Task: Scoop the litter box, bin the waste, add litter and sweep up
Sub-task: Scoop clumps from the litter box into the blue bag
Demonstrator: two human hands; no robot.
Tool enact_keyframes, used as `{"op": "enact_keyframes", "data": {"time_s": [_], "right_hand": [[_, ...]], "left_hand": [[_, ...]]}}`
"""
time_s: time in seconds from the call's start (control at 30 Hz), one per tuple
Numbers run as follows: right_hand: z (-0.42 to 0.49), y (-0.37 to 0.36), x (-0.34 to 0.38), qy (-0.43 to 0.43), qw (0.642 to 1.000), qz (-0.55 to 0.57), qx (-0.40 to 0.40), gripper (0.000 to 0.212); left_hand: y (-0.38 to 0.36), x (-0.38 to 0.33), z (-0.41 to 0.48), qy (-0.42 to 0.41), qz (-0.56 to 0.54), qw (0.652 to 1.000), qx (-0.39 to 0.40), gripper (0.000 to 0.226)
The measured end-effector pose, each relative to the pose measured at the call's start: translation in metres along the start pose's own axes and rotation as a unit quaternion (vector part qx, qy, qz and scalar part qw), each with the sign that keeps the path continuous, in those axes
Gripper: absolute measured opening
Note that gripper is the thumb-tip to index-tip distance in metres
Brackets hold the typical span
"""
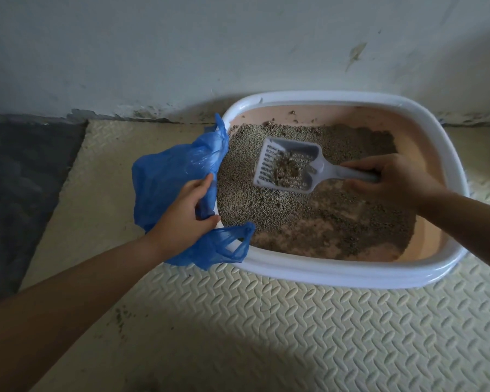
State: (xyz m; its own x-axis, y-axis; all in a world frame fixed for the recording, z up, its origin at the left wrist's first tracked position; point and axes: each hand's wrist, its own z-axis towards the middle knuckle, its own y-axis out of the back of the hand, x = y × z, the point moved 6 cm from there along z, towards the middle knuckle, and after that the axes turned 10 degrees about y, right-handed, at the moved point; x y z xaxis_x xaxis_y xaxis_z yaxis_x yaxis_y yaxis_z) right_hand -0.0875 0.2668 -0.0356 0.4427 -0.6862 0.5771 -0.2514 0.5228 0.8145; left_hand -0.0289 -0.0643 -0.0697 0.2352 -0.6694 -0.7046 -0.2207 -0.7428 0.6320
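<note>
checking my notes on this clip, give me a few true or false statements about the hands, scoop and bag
1. The right hand grips the scoop by its handle. True.
2. The scoop is empty. False: a clump of litter lies in it.
3. The left hand holds the blue bag at the rim of the litter box. True.
4. The litter box stands on bare dark floor. False: it stands on a pale patterned mat.
</note>
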Motion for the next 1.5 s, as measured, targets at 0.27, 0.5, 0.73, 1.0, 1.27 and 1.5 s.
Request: {"op": "enact_keyframes", "data": {"time_s": [0.27,0.5,0.73,1.0,1.27,1.5], "right_hand": [[-0.004,-0.007,-0.011,-0.003,1.000,-0.001,0.012,0.036],[0.002,-0.009,-0.006,-0.009,1.000,0.009,0.001,0.032],[0.007,-0.010,-0.001,-0.013,1.000,0.023,0.000,0.032],[0.011,-0.008,0.011,-0.005,1.000,0.019,0.002,0.034],[0.026,-0.003,0.032,0.012,0.999,0.033,-0.002,0.033],[0.054,-0.009,0.073,0.080,0.993,0.081,0.024,0.033]], "left_hand": [[0.000,0.000,0.000,-0.003,-0.001,1.000,0.003,0.079],[0.000,0.000,0.000,0.003,0.004,1.000,-0.005,0.079],[0.000,0.001,0.000,0.011,0.004,1.000,-0.004,0.079],[0.003,-0.001,-0.003,0.022,-0.004,1.000,-0.013,0.082],[0.045,-0.001,-0.028,0.023,-0.039,0.997,-0.056,0.086],[0.086,0.021,-0.046,0.036,-0.070,0.992,-0.103,0.089]]}}
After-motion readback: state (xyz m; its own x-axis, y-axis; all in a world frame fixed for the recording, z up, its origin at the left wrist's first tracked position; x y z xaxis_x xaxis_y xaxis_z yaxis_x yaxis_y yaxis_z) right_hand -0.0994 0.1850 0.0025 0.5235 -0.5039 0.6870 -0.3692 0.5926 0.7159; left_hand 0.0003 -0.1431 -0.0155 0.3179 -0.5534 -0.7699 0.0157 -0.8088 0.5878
